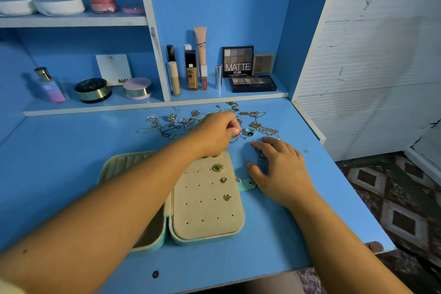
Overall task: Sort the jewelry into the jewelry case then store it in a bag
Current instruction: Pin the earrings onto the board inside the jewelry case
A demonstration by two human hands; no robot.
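Left forearm (pixel 114 200) crosses over the open jewelry case (pixel 205 237), a mint-green shell with beige lining, lying flat on the blue desk (pixel 59 174) near its front edge. The forearm hides most of the case's left half; only the ribbed ring rolls (pixel 128 160) show at its far corner.

Done so far:
- The perforated stud panel (pixel 202 207) on the right half carries a few pieces along its right side and top: a green-stone earring (pixel 217 167), two small gold studs (pixel 223 180) below it, and a couple more at the top edge.
- Most holes are unfilled.

Left to do:
- The bulk of the loose jewelry (pixel 171 124) sits scattered on the desk beyond the case. It includes tangled silver chains, gold chains (pixel 261 127) and a dark-stone ring (pixel 249 131).
- No bag is in view, so the case is neither closed nor stored. I judge this an early stage of sorting.

Hands:
- Left hand (pixel 216 133) is over the pile, fingers curled together and pinching a small silver piece (pixel 235 136). Its type is too small to tell.
- Right hand (pixel 279 169) lies flat on the desk just right of the case, fingers spread and gripping nothing. Its fingertips are at a small silver item (pixel 252 144).

Cosmetics, including a MATTE eyeshadow palette (pixel 238 61), stand on the shelf behind.
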